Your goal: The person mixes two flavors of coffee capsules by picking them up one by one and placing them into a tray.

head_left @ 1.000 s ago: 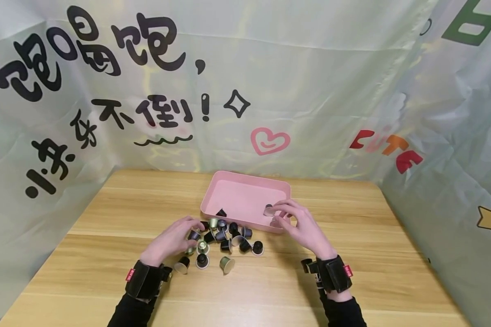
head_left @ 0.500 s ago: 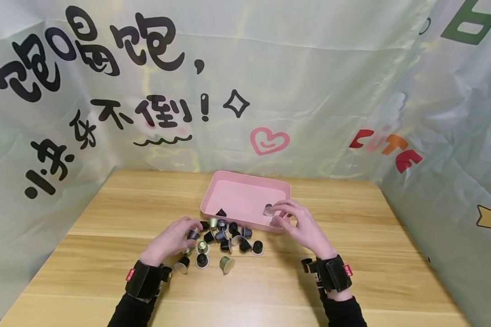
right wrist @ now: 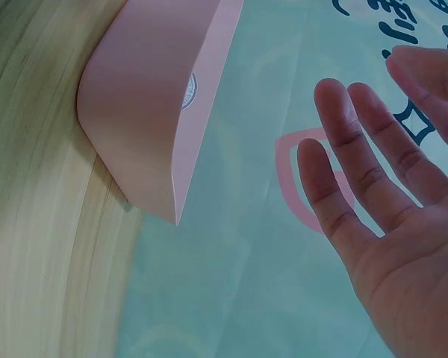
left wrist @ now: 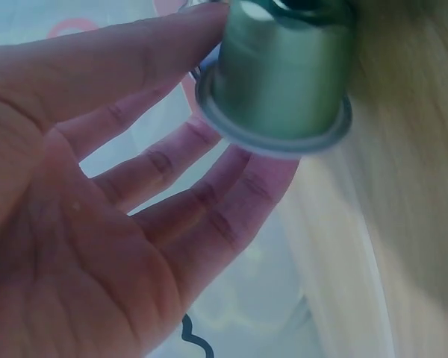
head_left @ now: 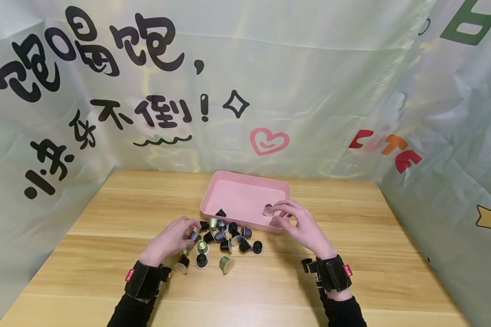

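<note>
My left hand [head_left: 169,240] reaches in at the left of a pile of coffee capsules, thumb and fingers around a dark blue capsule [head_left: 194,236]. Its fingertips are partly hidden. A green capsule [left wrist: 284,82] stands by that thumb and covers the fingertips in the left wrist view. Over the right side of a pink tray [head_left: 245,195] hovers my right hand [head_left: 304,229], fingers loosely bent and holding nothing in the right wrist view. Near those fingertips, a capsule [head_left: 268,210] lies in the tray, with another [head_left: 274,221] partly hidden beside it. A black capsule [head_left: 220,212] lies at the tray's front-left.
Several black, blue and green capsules crowd against the tray's front wall. Closer to me lie a black capsule [head_left: 182,265], an upright black one [head_left: 202,260] and a light green one [head_left: 227,265]. A printed cloth [head_left: 311,91] hangs behind the wooden table [head_left: 376,272].
The green capsule by my left thumb has shifted slightly left. The dark blue capsule in that hand has moved and tilted a little. My right hand has stayed in place.
</note>
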### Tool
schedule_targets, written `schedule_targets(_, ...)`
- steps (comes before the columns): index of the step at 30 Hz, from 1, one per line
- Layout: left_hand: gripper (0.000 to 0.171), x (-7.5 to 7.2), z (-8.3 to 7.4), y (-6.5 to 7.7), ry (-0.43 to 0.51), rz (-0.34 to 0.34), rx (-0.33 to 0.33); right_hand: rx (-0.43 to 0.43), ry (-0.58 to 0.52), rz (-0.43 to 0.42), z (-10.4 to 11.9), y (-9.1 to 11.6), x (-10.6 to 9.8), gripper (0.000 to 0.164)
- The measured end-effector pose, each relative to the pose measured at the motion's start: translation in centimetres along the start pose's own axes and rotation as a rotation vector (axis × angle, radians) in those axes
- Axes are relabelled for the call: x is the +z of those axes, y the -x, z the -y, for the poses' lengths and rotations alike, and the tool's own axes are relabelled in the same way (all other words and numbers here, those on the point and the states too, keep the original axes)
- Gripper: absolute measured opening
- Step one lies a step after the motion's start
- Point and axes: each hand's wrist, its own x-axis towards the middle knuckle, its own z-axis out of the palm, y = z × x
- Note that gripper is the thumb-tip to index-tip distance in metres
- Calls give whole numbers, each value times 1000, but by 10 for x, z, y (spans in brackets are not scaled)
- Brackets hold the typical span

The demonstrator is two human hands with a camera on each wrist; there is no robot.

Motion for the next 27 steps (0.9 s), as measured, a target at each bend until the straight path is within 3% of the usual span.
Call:
schedule_targets(15,29,4,1,-4,-35,-5,-2,2,-11,3,-1,1,2,20)
schedule_targets(27,27,11,3,-7,-140,-20,37,-14,-28,0,-1,0,2,23)
